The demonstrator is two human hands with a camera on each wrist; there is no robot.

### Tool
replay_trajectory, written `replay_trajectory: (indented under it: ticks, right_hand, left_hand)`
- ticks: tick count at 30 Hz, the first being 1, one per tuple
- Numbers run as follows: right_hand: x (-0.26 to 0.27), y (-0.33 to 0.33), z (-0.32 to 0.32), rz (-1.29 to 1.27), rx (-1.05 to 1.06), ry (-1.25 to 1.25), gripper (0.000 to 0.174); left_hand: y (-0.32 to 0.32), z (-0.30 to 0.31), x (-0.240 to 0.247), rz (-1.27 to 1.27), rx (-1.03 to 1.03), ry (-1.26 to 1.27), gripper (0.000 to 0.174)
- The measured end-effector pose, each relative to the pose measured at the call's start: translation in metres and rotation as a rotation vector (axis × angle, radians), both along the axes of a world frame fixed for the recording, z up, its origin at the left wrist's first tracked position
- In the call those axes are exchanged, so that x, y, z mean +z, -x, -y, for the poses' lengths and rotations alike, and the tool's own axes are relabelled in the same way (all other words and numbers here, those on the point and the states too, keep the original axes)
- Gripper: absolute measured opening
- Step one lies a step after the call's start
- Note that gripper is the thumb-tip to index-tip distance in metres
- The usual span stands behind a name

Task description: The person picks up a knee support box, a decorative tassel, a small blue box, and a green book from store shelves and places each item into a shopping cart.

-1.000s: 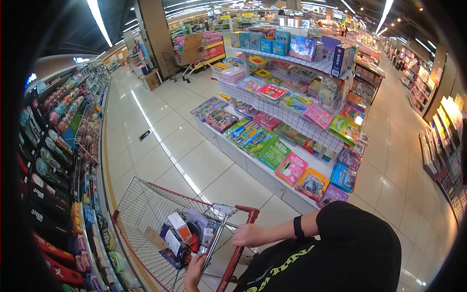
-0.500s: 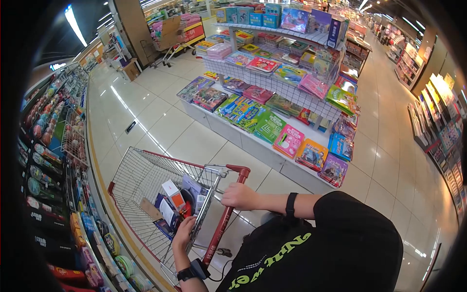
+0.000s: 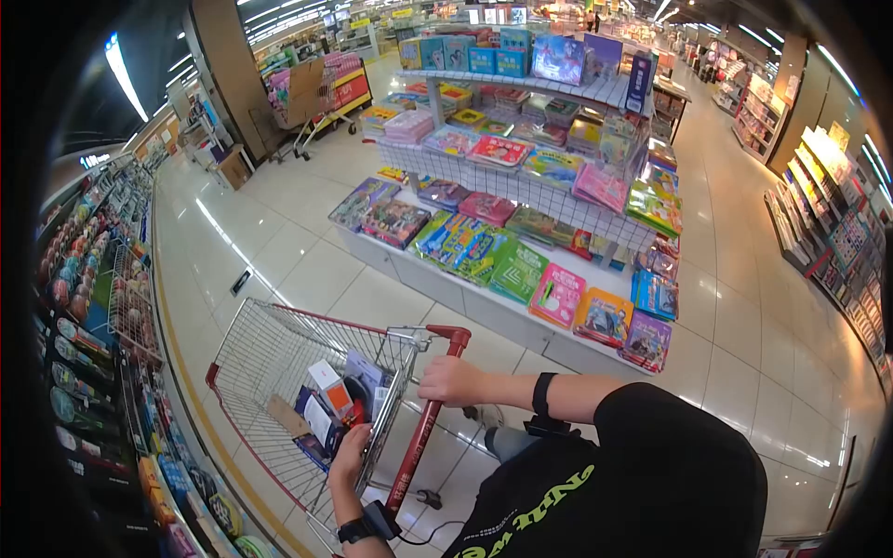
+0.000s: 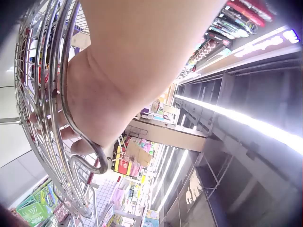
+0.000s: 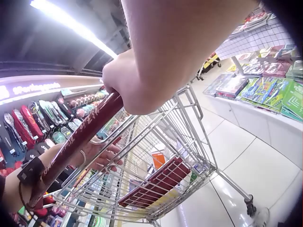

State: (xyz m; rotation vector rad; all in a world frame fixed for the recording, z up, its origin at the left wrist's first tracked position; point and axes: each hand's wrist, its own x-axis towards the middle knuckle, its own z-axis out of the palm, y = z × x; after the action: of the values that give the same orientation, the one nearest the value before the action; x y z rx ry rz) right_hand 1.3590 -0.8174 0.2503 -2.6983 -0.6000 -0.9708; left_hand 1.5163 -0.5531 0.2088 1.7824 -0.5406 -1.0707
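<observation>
My right hand [image 3: 450,381] is curled round the red handle [image 3: 415,458] of a wire shopping cart [image 3: 279,346], close to its far end; the right wrist view shows that hand [image 5: 128,82] on the bar. The left hand [image 3: 348,458] lies at the cart's near metal rim. In the left wrist view its fingers [image 4: 81,147] hook round the chrome bars [image 4: 66,99]. Inside the basket are a white and orange box [image 3: 329,386], a purple box [image 3: 363,372], a dark package with white paper [image 3: 318,420] and a red item.
A white display stand [image 3: 446,284] with books and boxes stands ahead and right of the cart. Shelves of balls and rackets [image 3: 79,358] run along the left. Further off are a loaded cart [image 3: 316,102] by a pillar [image 3: 228,70] and a magazine rack [image 3: 823,209] at right.
The view has shifted, so the display stand and left shelves sit further left in the picture. Both hands keep their hold on the cart, and more of the left wrist shows.
</observation>
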Motion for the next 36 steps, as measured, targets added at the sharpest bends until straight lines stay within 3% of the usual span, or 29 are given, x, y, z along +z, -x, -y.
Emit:
replay_trajectory:
  ticks: [5,7,18,21,25,27,31,32,35,36]
  right_hand:
    - [-0.004,-0.037,0.02,-0.069,-0.018,-0.014,0.008]
    - [-0.005,-0.053,0.027,-0.067,-0.012,-0.012,0.009]
    - [0.012,-0.13,0.1,-0.372,0.07,-0.07,0.022]
    - [0.006,-0.154,0.115,-0.306,0.1,-0.121,0.024]
    - [0.005,-0.186,0.131,-0.355,0.037,-0.096,0.024]
    - [0.003,-0.204,0.138,-0.376,0.027,-0.08,0.025]
    - [-0.001,-0.243,0.155,-0.364,0.023,-0.081,0.025]
    - [0.0,-0.253,0.16,-0.362,0.01,-0.08,0.025]
    - [0.002,-0.277,0.173,-0.396,-0.018,-0.081,0.027]
    - [0.005,-0.283,0.18,-0.333,0.047,-0.162,0.03]
  left_hand:
    - [-0.04,0.025,0.009,-0.084,0.037,-0.076,0.032]
    - [-0.058,0.032,0.002,0.04,-0.008,-0.115,0.034]
    - [-0.131,0.096,-0.009,-0.097,0.11,-0.029,0.032]
    - [-0.144,0.116,0.006,-0.153,0.13,-0.059,0.032]
    - [-0.179,0.128,-0.004,-0.012,0.066,-0.056,0.031]
    - [-0.203,0.132,-0.024,-0.084,0.111,0.031,0.031]
    - [-0.237,0.155,-0.011,-0.184,0.132,0.03,0.03]
    - [-0.254,0.156,-0.026,-0.069,0.046,0.084,0.031]
    - [-0.292,0.168,-0.047,-0.16,0.04,0.112,0.032]
    - [-0.3,0.168,-0.048,-0.005,0.074,0.046,0.032]
